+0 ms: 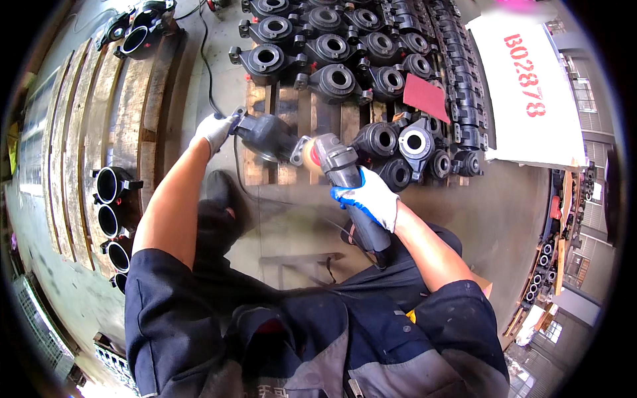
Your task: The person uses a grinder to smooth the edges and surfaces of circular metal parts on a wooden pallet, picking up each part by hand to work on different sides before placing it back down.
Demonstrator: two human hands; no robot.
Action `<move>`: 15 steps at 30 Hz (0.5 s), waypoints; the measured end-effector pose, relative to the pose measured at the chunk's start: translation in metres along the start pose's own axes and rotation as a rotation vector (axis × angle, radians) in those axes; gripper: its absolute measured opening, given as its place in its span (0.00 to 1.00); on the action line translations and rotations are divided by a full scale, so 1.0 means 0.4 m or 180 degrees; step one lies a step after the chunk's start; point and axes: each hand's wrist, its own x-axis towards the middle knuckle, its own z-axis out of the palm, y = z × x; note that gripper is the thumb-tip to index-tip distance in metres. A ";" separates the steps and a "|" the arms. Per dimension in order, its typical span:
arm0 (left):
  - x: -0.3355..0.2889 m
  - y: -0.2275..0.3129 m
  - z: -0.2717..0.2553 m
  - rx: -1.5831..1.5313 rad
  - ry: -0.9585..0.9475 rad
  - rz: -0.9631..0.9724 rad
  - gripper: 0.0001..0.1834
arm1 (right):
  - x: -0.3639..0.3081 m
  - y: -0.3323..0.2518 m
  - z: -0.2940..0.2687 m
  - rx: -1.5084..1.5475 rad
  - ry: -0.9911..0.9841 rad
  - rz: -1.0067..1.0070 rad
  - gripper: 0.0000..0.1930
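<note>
My right hand [371,197], in a white and blue glove, is closed round the body of a grey angle grinder [342,166]. The grinder's orange-brown disc [310,156] is at the right-hand lug of a black metal casting [267,137]; whether it touches cannot be made out. My left hand [213,132], gloved in white, grips the lug at the casting's left end. That casting is tilted over the near edge of a wooden pallet [259,174].
Rows of black castings [335,46] with round holes fill the pallet ahead. A red sheet [426,97] lies on some. More ring-shaped castings [109,186] stand on a left pallet [149,99]. A black cable [207,60] crosses the floor. A white printed board [531,93] stands right.
</note>
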 end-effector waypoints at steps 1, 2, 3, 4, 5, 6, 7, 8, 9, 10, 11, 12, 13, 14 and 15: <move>-0.006 -0.016 0.034 -0.0114 0.0096 0.0024 0.39 | 0.004 -0.030 0.010 -0.0515 0.0020 -0.0015 0.18; 0.001 -0.026 0.036 -0.0209 -0.0114 0.0045 0.44 | 0.011 -0.041 0.017 -0.0540 -0.0014 -0.0033 0.19; -0.010 -0.011 0.048 -0.0286 -0.0122 0.0002 0.46 | 0.011 -0.046 0.018 -0.0571 -0.0022 -0.0043 0.19; -0.020 0.000 0.059 -0.0362 -0.0133 -0.0042 0.48 | 0.008 -0.052 0.020 -0.0635 -0.0017 -0.0041 0.20; -0.010 -0.010 0.083 -0.0610 0.0037 0.0313 0.54 | 0.006 -0.057 0.022 -0.0694 -0.0010 -0.0038 0.21; 0.016 -0.040 0.098 -0.0415 0.0195 0.0448 0.55 | 0.003 -0.072 0.031 -0.0803 -0.0025 -0.0042 0.22; 0.055 -0.081 0.109 -0.0220 0.0360 0.0571 0.57 | 0.005 -0.079 0.037 -0.0912 -0.0052 -0.0049 0.23; 0.080 -0.098 0.118 -0.0024 0.0504 0.0706 0.58 | 0.006 -0.074 0.037 -0.1002 -0.0061 -0.0101 0.25; 0.078 -0.077 0.129 -0.0074 0.0603 0.0482 0.49 | 0.001 -0.071 0.037 -0.1084 -0.0049 -0.0148 0.26; 0.072 -0.065 0.130 -0.0045 0.0574 0.0475 0.49 | -0.002 -0.072 0.039 -0.1167 -0.0042 -0.0194 0.27; 0.064 -0.056 0.128 -0.0016 0.0548 0.0465 0.48 | -0.006 -0.080 0.029 -0.1171 -0.0232 0.0263 0.29; 0.058 -0.053 0.126 0.0011 0.0532 0.0451 0.48 | -0.004 -0.077 0.029 -0.1216 -0.0185 0.0154 0.29; 0.052 -0.050 0.126 0.0034 0.0551 0.0439 0.48 | -0.002 -0.070 0.029 -0.1261 -0.0141 0.0045 0.28; 0.046 -0.047 0.125 0.0056 0.0570 0.0425 0.47 | 0.001 -0.065 0.029 -0.1306 -0.0098 -0.0064 0.27; 0.038 -0.043 0.124 0.0081 0.0588 0.0414 0.47 | 0.012 -0.066 0.026 -0.1243 -0.0121 0.0077 0.26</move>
